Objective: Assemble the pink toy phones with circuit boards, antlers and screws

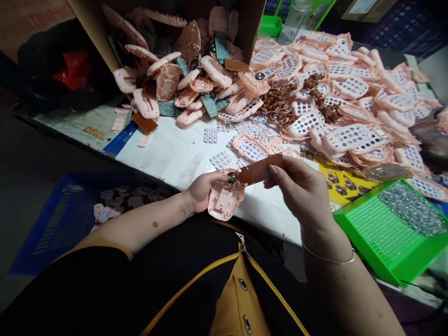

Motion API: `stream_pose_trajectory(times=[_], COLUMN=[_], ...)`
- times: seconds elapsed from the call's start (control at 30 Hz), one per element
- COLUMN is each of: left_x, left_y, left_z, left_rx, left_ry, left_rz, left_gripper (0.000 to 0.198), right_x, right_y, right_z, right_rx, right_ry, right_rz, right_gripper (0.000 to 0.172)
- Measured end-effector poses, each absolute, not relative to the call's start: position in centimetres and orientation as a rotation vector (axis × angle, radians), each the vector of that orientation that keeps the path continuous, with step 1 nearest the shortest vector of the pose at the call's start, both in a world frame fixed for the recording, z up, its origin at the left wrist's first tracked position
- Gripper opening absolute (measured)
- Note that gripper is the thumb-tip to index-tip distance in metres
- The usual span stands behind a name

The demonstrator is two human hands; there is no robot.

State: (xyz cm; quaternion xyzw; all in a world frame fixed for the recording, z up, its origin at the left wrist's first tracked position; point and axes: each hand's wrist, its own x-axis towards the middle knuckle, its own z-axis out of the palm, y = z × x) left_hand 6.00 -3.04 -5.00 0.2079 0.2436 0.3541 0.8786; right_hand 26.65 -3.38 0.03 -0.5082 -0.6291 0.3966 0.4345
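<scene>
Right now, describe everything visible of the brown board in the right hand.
The brown board is thin, flat and rectangular, with small pale marks along its edges. The right hand pinches its outer end, and it slants up rightward above the white table. Its inner end lies beside the round metal part on the pink shell, contact unclear.

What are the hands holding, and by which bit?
The left hand holds a pink plastic shell by one side; the right hand pinches a brown circuit board at the end farther from the shell.
</scene>
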Motion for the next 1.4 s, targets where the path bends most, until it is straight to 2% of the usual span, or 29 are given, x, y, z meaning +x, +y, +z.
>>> stream_pose_trajectory(times=[0.4, 0.6, 0.8, 1.0, 1.2, 1.4], left_x=[6.4, 6.6, 6.9, 6.9, 6.9, 6.9], left_y=[-3.8, -3.9, -3.9, -3.7, -3.8, -4.1], left_z=[-3.9, -4.5, -4.7, -4.4, -4.8, -4.8], left_rx=[0.576, 0.646, 0.625, 0.455, 0.465, 0.515], left_ry=[0.543, 0.605, 0.606, 0.564, 0.644, 0.756], left_rz=[0.638, 0.64, 0.626, 0.677, 0.658, 0.615], left_gripper=[0.037, 0.021, 0.016, 0.032, 0.026, 0.031], right_x=[26.8, 27.0, 27.1, 27.1, 27.3, 27.5], right_y=[-3.0, -3.4, -3.8, -4.1, -4.4, -4.8], right_z=[-0.6, -0.9, -1.7, -1.7, -1.8, -1.9], right_rx=[-1.379, -1.365, -1.344, -1.379, -1.362, -1.376], right_ry=[-1.517, -1.543, -1.614, -1.619, -1.621, -1.614], right_rz=[0.874, 0.83, 0.744, 0.742, 0.774, 0.763], right_gripper=[0.037, 0.034, 0.031, 0.033, 0.03, 0.032])
